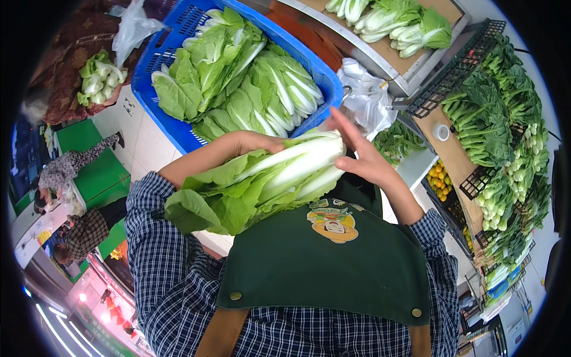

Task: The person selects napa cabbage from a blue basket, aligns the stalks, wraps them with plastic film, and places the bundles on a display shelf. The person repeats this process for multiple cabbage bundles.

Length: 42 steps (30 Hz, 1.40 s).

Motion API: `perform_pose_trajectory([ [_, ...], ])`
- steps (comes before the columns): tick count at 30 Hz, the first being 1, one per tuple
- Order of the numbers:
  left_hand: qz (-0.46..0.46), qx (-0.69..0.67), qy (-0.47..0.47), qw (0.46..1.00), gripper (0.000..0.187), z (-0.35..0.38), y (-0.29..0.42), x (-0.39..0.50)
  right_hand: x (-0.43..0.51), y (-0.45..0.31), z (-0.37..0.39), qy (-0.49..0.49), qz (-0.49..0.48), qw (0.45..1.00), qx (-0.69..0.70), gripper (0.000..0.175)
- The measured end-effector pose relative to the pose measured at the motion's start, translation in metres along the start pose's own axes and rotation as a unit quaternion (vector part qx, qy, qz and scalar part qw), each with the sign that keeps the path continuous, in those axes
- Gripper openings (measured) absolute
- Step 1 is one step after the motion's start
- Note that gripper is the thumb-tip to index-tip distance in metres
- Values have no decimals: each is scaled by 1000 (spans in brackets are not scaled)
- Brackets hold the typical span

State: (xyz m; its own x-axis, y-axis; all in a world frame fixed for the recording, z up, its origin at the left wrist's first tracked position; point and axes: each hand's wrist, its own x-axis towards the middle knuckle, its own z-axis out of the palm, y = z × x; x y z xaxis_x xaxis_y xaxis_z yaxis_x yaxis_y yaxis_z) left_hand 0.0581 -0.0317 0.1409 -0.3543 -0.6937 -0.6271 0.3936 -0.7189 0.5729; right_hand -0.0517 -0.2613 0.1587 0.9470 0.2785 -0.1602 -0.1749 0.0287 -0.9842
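A long leafy Chinese cabbage (285,174) lies across the front of my green apron (321,263), its white base to the right and its leaves to the left. My left hand (263,143) grips its far side; the leaves hide most of those fingers. At the base end, my right hand (363,149) is spread, thumb close to the white stalks and fingers apart. Whether it touches them I cannot tell. Just beyond both hands is a blue plastic crate (328,80), holding several more cabbages (218,67) of the same kind.
White plastic bags (363,89) hang right of the crate. More cabbages (401,26) lie on a metal-edged counter (401,73). Bunched greens (482,120) fill a right-hand shelf, near a tape roll (440,131) and orange fruit (439,180). At left, another person's hand (115,94) holds small greens (99,82).
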Motion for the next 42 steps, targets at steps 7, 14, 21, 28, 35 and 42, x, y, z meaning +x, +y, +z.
perform_pose_trajectory([
  [7, 0, 22, -14, 1000, 114, 9, 14, 16, -8, -40, 31, -137, -247, 858, -428, 54],
  [14, -18, 56, 16, 998, 112, 10, 13, 19, -19, -40, 5, -115, -335, 824, -442, 41],
  [21, -78, -14, 0, 997, 121, 15, 38, 18, -46, -22, -43, -84, -337, 893, -288, 45],
  [28, -53, -37, 18, 998, 137, 17, 36, 27, -128, 127, -190, 510, 131, 740, -419, 43],
  [35, -68, -108, 49, 991, 128, 33, 21, 22, -137, 170, -208, 456, 80, 849, -256, 31],
  [42, -24, -139, 43, 989, 119, 48, 4, 8, -87, 95, -115, 253, -63, 940, -218, 33],
])
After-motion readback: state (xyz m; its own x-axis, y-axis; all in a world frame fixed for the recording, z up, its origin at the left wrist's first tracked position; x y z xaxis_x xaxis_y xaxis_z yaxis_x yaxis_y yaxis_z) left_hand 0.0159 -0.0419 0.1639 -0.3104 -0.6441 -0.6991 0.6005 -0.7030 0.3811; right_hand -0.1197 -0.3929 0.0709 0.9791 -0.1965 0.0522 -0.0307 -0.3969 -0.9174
